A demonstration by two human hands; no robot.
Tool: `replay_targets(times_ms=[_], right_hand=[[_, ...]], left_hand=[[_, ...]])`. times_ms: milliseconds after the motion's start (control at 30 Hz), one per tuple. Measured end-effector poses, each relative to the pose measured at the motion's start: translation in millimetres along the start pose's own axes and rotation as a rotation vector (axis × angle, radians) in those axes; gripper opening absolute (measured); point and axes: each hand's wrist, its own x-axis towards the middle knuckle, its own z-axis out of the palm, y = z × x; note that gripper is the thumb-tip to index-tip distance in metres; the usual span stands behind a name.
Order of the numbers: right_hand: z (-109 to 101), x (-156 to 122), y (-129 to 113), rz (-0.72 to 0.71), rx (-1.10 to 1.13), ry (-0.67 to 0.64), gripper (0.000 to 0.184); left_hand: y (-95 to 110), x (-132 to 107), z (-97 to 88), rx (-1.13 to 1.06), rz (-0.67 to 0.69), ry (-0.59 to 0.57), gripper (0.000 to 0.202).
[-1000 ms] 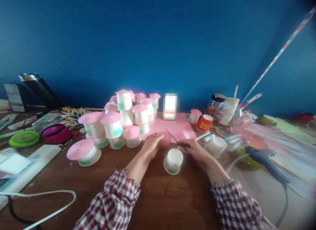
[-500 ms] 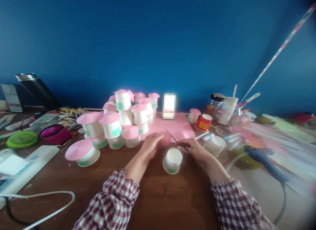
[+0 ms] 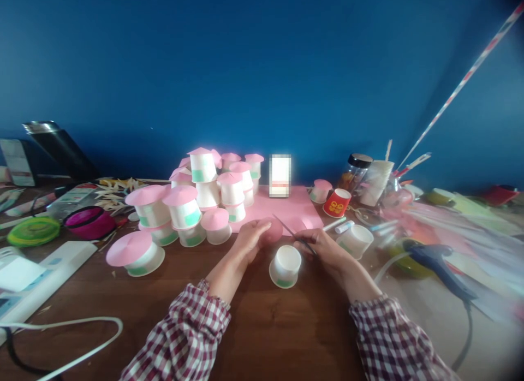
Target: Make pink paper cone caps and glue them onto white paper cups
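The left hand (image 3: 249, 238) pinches a round pink paper piece (image 3: 273, 231). The right hand (image 3: 323, 249) grips a thin dark pointed tool (image 3: 291, 232) beside it. An upside-down white paper cup (image 3: 285, 265) stands between them on the brown wooden table (image 3: 262, 326).

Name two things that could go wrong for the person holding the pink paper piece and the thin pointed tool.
1. The thin pointed tool in the right hand aims toward the left hand, which pinches the pink paper piece close by; a slip could nick a finger.
2. The stack of pink-topped cups stands just behind the left hand; a nudge might topple it.
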Motion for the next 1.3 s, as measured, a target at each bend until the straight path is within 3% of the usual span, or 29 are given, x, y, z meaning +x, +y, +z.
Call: replay_targets(times_ms=[267, 600, 767, 867, 967, 1167, 1300], right_hand=[[0, 0, -2, -0.008, 0.006, 0.027, 0.028], [0, 13, 11, -0.027, 0.045, 0.213, 0.041], [-1, 18, 17, -0.04, -0.311, 0.432, 0.044], [-4, 17, 18, -0.019, -0.565, 0.622, 0.035], [-7, 14, 16, 0.009, -0.684, 0.706, 0.03], [-13, 12, 14, -0.042, -0.561, 0.771, 0.032], [-14, 14, 14, -0.06, -0.428, 0.742, 0.031]], left_hand=[[-1, 2, -1.1, -0.021, -0.006, -0.006, 0.023], [1, 1, -1.2, -0.139, 0.035, -0.041, 0.017], [1, 1, -3.5, -0.209, 0.075, -0.079, 0.015], [1, 1, -4.6, -0.23, 0.09, -0.097, 0.016], [1, 0, -3.7, -0.239, 0.103, -0.116, 0.017], [0, 0, -2.7, -0.233, 0.088, -0.094, 0.012], [0, 0, -4.8, -0.229, 0.084, -0.067, 0.013]])
